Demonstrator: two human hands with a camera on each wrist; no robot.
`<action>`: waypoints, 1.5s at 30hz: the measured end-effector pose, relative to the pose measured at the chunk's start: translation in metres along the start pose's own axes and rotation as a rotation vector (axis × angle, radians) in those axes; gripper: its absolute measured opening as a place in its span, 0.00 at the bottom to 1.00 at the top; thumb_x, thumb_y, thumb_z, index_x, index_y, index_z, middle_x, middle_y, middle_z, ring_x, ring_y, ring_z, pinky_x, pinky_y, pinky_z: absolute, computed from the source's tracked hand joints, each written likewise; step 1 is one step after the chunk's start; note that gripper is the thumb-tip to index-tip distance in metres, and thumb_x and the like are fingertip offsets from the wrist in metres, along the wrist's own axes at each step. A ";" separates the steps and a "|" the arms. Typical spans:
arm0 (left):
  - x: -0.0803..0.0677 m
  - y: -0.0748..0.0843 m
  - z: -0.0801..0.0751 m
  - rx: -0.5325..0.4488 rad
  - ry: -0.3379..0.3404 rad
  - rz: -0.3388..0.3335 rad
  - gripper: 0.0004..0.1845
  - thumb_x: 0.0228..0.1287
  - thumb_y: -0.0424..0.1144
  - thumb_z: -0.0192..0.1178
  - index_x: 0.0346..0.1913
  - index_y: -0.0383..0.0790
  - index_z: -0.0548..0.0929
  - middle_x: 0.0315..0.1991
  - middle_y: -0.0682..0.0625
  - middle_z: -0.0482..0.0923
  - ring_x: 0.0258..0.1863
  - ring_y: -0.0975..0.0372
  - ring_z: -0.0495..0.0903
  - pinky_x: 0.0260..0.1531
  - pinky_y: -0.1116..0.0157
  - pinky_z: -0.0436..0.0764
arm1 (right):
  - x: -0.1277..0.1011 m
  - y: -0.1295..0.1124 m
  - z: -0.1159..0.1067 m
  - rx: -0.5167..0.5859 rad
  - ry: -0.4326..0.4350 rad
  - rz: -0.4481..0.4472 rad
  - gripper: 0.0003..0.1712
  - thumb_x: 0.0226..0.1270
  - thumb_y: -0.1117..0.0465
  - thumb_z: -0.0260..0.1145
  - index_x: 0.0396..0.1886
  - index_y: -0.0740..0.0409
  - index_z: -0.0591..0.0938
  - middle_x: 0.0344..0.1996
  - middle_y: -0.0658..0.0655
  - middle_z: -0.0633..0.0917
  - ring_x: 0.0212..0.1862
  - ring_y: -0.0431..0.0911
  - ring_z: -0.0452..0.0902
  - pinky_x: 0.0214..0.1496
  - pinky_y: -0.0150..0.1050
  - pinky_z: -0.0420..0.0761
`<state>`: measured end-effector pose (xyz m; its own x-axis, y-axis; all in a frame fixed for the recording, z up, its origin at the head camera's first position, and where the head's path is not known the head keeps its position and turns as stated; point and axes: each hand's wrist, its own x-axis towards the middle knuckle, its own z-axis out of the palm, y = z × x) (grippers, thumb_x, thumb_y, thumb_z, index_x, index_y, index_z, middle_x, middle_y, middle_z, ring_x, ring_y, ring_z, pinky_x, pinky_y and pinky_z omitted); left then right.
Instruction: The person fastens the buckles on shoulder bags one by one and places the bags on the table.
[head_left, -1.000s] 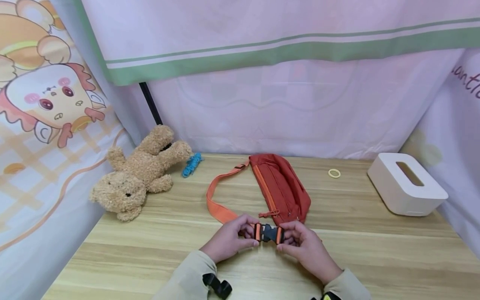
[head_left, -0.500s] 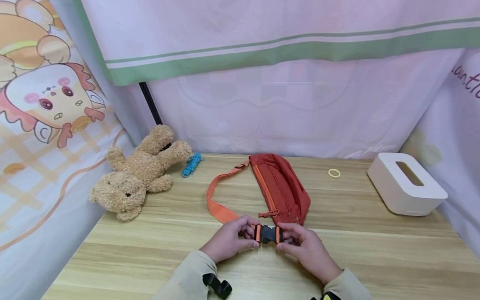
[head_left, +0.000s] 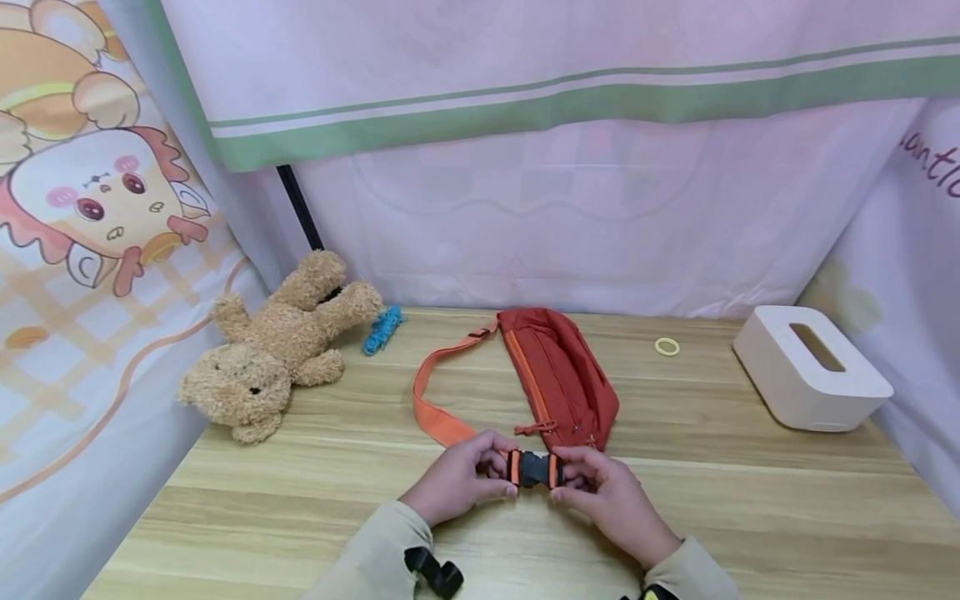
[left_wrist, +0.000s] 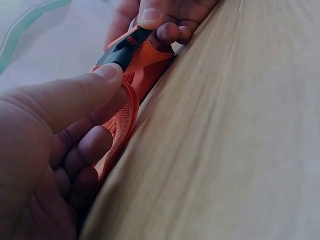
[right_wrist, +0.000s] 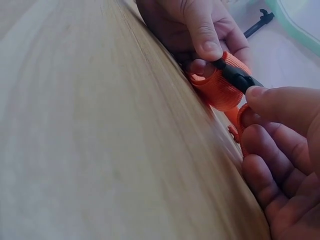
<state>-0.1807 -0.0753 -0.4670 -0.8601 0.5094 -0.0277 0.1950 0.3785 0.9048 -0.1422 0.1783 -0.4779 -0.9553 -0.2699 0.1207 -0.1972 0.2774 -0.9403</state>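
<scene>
Between my two hands, a black side-release buckle with orange webbing at both ends is held just above the table, its two halves fitted together. My left hand pinches one end between thumb and fingers. The other end is pinched by my right hand. Orange strap loops below the buckle in the left wrist view, and the right wrist view shows webbing folded by the far hand. Just beyond my hands lies a red waist bag, its orange strap curving out to the left.
A tan teddy bear lies at the left beside a bundle of blue cord. Farther right are a pale yellow ring and a white tissue box. Fabric curtains enclose the table's back and sides.
The buckle halves have slid closer together, closing the small gap between them. My right hand has shifted slightly left, while my left hand has stayed put.
</scene>
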 end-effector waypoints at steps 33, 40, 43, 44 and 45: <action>-0.002 0.005 0.002 -0.012 -0.037 0.070 0.29 0.57 0.39 0.76 0.61 0.47 0.78 0.37 0.57 0.83 0.35 0.65 0.81 0.39 0.68 0.81 | 0.004 -0.014 0.018 -0.241 0.138 0.026 0.24 0.47 0.69 0.80 0.40 0.45 0.79 0.41 0.54 0.84 0.39 0.46 0.79 0.37 0.35 0.80; -0.001 0.005 0.000 0.006 -0.071 0.088 0.34 0.57 0.38 0.76 0.67 0.47 0.74 0.39 0.57 0.84 0.36 0.64 0.81 0.40 0.67 0.81 | 0.003 -0.015 0.012 -0.259 0.132 0.049 0.24 0.44 0.71 0.79 0.38 0.46 0.80 0.42 0.56 0.84 0.40 0.47 0.79 0.36 0.35 0.80; -0.001 0.005 0.000 0.010 -0.085 0.085 0.36 0.56 0.39 0.76 0.68 0.48 0.73 0.39 0.57 0.84 0.36 0.64 0.81 0.40 0.67 0.81 | 0.002 -0.016 0.010 -0.261 0.126 0.051 0.24 0.44 0.72 0.79 0.37 0.47 0.80 0.42 0.56 0.85 0.40 0.47 0.79 0.36 0.35 0.81; -0.001 0.006 0.000 0.010 -0.089 0.084 0.37 0.56 0.39 0.76 0.68 0.48 0.73 0.39 0.57 0.84 0.36 0.63 0.81 0.40 0.67 0.81 | 0.002 -0.017 0.010 -0.263 0.124 0.052 0.24 0.43 0.72 0.79 0.37 0.47 0.81 0.42 0.56 0.85 0.40 0.47 0.79 0.36 0.35 0.81; -0.001 0.006 0.000 0.012 -0.091 0.085 0.37 0.56 0.39 0.76 0.69 0.48 0.73 0.39 0.57 0.84 0.36 0.63 0.81 0.40 0.67 0.80 | 0.002 -0.017 0.009 -0.268 0.121 0.054 0.23 0.43 0.72 0.79 0.37 0.47 0.81 0.41 0.56 0.85 0.40 0.47 0.79 0.36 0.35 0.80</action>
<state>-0.1788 -0.0736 -0.4620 -0.7939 0.6080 0.0094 0.2710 0.3400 0.9005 -0.1387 0.1643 -0.4648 -0.9821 -0.1405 0.1254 -0.1813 0.5261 -0.8309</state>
